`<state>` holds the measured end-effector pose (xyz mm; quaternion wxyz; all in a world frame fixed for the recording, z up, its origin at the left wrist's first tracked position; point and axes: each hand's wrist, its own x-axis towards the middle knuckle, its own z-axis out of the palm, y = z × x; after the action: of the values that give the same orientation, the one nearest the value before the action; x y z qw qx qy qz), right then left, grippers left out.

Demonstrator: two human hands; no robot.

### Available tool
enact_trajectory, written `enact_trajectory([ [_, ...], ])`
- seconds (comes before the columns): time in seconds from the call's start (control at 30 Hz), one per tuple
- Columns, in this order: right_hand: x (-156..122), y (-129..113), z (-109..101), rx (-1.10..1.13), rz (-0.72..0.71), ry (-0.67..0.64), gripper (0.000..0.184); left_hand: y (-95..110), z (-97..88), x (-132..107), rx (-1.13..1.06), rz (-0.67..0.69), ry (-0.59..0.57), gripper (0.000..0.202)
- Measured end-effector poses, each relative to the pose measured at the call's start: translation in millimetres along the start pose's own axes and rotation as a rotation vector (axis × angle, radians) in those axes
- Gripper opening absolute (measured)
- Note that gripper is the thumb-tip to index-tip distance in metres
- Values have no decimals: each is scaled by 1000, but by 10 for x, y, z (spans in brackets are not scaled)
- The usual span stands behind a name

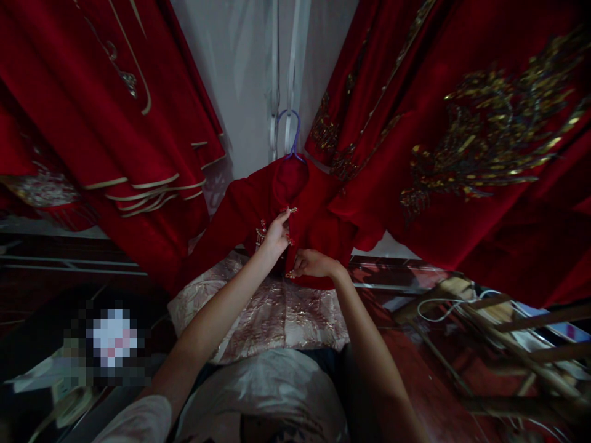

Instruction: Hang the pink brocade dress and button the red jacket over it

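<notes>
A red jacket (323, 215) with beaded clasps down its front hangs on a purple hanger (296, 136) facing me. My left hand (277, 234) is closed on the jacket's front edge, its thumb by the upper beaded clasp (292, 210). Lower down, my right hand (314, 263) has its fingers curled in on the other side of the front edge, close to the bottom clasp (290, 275). A beaded tassel ornament (261, 235) sits just left of my left hand. Below the jacket spreads a pale pink, shiny patterned cloth (295, 317).
Red garments with pale piping (152, 135) hang at the left. At the right hangs red cloth with gold sequin embroidery (489, 135). A wooden frame (521, 344) with a white cord (429, 311) stands low at the right. Metal strips (290, 55) hold the hanger.
</notes>
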<state>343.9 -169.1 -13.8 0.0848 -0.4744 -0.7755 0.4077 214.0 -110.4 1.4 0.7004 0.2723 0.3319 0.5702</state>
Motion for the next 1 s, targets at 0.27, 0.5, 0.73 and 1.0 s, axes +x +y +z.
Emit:
enact_trajectory([
  [0.27, 3, 32, 9, 62, -45, -13, 17, 6, 52, -52, -16, 106, 57, 31],
  [0.5, 18, 51, 38, 77, -32, -20, 20, 38, -29, -73, 175, 127, 10, 28],
  [0.73, 21, 46, 38, 106, -17, -26, 19, 83, -81, -39, 264, 177, 21, 19],
  [1.0, 14, 29, 33, 96, -13, -24, 21, 126, -67, -31, 229, 68, 21, 23],
])
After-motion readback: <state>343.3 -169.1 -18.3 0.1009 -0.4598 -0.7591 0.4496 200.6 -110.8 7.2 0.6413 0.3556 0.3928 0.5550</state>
